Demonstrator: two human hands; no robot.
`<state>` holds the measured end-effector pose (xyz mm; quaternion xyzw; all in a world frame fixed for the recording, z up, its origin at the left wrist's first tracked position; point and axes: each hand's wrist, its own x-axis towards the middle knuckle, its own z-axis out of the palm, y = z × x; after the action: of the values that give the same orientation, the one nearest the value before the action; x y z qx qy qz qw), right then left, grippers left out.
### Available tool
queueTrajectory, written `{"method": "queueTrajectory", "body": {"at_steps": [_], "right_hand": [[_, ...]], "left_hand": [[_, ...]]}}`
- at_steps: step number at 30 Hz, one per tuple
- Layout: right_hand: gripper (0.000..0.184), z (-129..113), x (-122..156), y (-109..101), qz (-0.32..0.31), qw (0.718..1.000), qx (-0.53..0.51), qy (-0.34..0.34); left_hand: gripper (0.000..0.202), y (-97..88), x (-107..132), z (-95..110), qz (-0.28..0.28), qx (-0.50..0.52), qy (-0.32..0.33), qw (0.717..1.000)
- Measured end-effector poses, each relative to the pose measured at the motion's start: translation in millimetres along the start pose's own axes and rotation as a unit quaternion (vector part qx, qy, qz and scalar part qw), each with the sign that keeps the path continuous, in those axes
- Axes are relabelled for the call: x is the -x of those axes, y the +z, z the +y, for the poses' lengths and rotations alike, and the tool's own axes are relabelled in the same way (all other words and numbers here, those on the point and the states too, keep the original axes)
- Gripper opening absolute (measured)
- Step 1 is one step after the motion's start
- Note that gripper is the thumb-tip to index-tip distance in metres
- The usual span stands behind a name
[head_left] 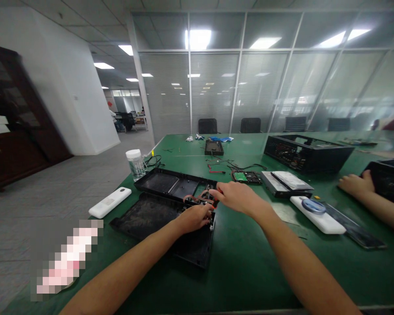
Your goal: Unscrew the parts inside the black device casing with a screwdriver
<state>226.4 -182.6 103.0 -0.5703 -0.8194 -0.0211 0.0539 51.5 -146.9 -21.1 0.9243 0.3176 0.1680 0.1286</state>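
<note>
An opened black plastic case lies on the green table, its two shallow halves side by side. Ribbon-like cables and small metal parts sit at the right end of the far half. My right hand is closed around a red-and-black tool that looks like a screwdriver, just over these parts; its tip is hidden. My left hand reaches over the near half, fingers bent together against the parts at the right end. What those fingers grip is hidden.
A clear jar with a white lid and a white power bank stand left. Right are a circuit board, silver drives, another white device and a black computer case. A co-worker's hand holds a black panel.
</note>
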Motion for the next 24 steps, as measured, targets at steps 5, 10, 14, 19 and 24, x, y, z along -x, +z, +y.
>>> {"method": "queueTrajectory", "body": {"at_steps": [5, 10, 14, 19, 24], "right_hand": [[0.043, 1.4, -0.4, 0.6, 0.000, 1.000, -0.002, -0.027], [0.051, 0.4, -2.3, 3.2, 0.039, 0.999, 0.034, 0.003], [0.043, -1.8, -1.6, 6.1, 0.029, 0.999, 0.025, -0.025], [0.044, -3.2, 0.4, 4.8, 0.044, 0.998, 0.008, -0.035], [0.032, 18.7, 1.4, 5.9, 0.005, 0.975, -0.171, -0.139]], "left_hand": [[0.030, -0.2, 0.2, 0.9, -0.001, -0.009, 0.002, 1.000], [0.033, 2.6, 0.0, -0.1, 0.006, -0.008, 0.005, 1.000], [0.030, 2.8, 0.3, -0.8, 0.003, -0.017, 0.005, 1.000], [0.026, 3.3, 0.1, -1.6, 0.003, -0.033, 0.009, 0.999], [0.026, 0.5, 2.2, 3.1, -0.002, -0.034, 0.022, 0.999]]}}
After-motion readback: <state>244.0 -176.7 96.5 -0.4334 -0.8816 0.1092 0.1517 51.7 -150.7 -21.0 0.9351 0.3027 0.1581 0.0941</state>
